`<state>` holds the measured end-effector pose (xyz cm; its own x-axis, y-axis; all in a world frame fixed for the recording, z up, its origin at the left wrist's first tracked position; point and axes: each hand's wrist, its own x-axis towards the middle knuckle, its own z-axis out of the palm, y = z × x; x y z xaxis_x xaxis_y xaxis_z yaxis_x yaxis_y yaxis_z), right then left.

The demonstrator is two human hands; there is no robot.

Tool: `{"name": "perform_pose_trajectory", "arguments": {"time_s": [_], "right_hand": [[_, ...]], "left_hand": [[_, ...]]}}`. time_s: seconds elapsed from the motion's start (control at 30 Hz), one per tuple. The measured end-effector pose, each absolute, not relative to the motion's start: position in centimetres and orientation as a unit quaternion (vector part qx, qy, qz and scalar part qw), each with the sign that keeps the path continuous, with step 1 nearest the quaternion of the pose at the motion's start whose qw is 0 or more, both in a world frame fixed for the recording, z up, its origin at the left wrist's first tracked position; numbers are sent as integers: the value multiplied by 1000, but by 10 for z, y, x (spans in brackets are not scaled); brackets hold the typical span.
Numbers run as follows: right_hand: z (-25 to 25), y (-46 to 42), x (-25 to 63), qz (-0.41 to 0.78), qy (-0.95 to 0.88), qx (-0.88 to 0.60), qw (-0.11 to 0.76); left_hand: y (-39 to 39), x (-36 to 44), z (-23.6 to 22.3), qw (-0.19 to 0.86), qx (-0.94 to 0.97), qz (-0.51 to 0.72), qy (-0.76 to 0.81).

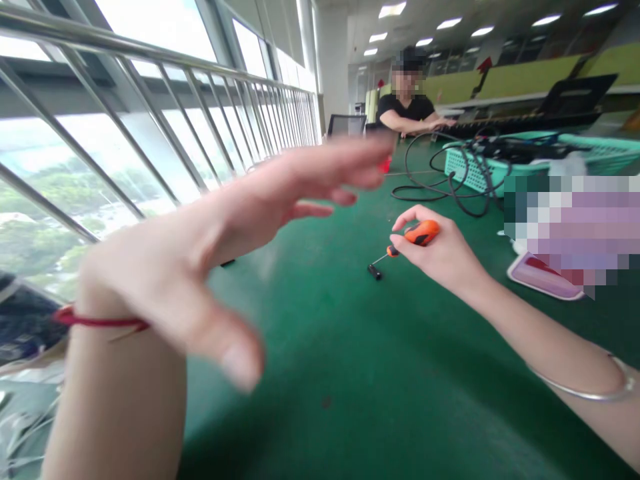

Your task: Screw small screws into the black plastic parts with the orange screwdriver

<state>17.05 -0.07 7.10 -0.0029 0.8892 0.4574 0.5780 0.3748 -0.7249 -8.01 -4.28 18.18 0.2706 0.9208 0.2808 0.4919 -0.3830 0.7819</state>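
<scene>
My right hand (437,243) is closed around the orange and black handle of a screwdriver (423,232). Its thin shaft slants down to the left, and the tip meets a small black piece (375,272) on the green tabletop (320,347); whether the two are joined I cannot tell. Close to the camera, my left hand (225,227) is raised over the table, slightly blurred, with thumb and fingers spread and nothing in it. A red cord circles the left wrist, and a silver bangle sits on the right forearm.
A turquoise basket (480,167) full of black cables (465,150) stands at the back right, one cable looping onto the table. Nearer lies a pink-edged tray (545,277), partly pixelated. Across the table sits a person (407,110). A metal railing (190,113) runs along the left.
</scene>
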Motion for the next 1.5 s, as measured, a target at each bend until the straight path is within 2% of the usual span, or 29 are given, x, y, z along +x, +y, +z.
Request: {"name": "perform_pose_trajectory", "arguments": {"time_s": [0.07,0.1,0.27,0.4,0.5,0.63,0.9,1.17,1.37,1.5], "right_hand": [[72,-1,170,174,-685,-533,466],[73,-1,170,174,-684,-532,467],[75,-1,171,163,-688,-528,470],[73,-1,170,159,-689,-524,474],[72,-3,169,152,-695,-516,477],[75,-4,169,140,-694,-510,489],[59,4,184,102,-645,-512,558],[6,14,195,86,-669,-527,516],[6,14,194,103,-692,-523,488],[6,14,194,110,-695,-522,482]], "left_hand": [[-21,-69,161,331,820,154,440],[-10,-62,144,314,822,127,457],[13,-17,54,202,784,136,570],[-2,15,23,60,773,156,612],[-4,25,16,18,775,172,608],[2,20,11,12,787,194,585],[5,-8,18,126,792,212,559],[11,-11,13,140,780,268,548],[13,-12,15,143,782,266,545],[12,-13,20,109,790,244,552]]}}
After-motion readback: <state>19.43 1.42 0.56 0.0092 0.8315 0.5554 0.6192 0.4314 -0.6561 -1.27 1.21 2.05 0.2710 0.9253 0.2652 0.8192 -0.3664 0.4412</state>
